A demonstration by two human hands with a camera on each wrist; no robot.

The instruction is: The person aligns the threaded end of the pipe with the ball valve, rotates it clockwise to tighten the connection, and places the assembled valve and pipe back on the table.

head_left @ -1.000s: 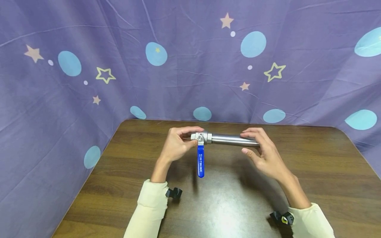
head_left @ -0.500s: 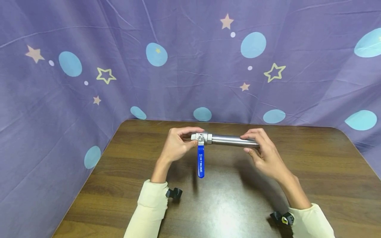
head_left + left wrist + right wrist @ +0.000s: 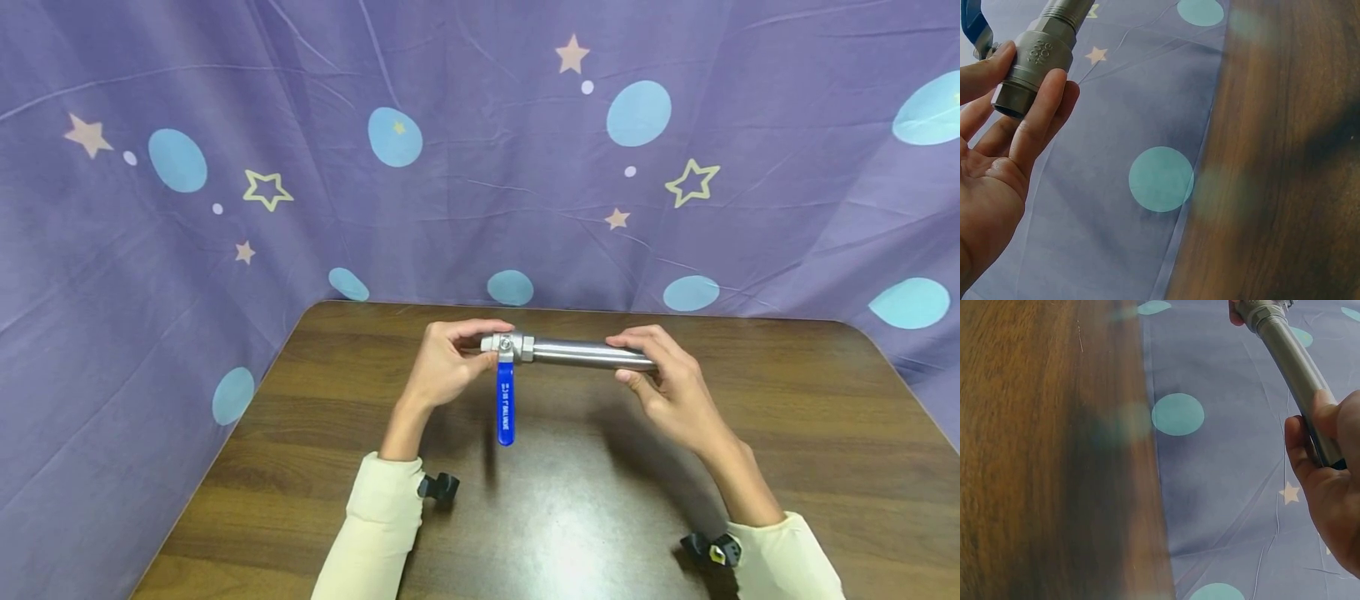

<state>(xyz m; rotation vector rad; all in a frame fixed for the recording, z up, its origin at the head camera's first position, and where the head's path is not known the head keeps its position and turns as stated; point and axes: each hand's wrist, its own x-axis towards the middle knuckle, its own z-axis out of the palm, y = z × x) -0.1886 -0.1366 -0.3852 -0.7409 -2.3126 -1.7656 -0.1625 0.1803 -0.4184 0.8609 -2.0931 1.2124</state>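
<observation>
Left hand (image 3: 442, 367): pinches ball valve (image 3: 517, 347) | Right hand (image 3: 675, 396): grips steel pipe (image 3: 576, 352), thumb (image 3: 637, 384) closer in than a second ago | Location: joined pair held above wooden table (image 3: 795, 400) | Reading: two-handed hold looks firmer, likely steadier

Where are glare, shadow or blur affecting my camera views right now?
Head: white glare on the wooden tabletop near the bottom edge, soft shadow beside the right hand. Left wrist: tabletop somewhat soft, dark shadow at its right; ball valve clearer, raised marking visible. Right wrist: broad, blurry dark shadow on the tabletop; metal pipe reasonably sharp.
</observation>
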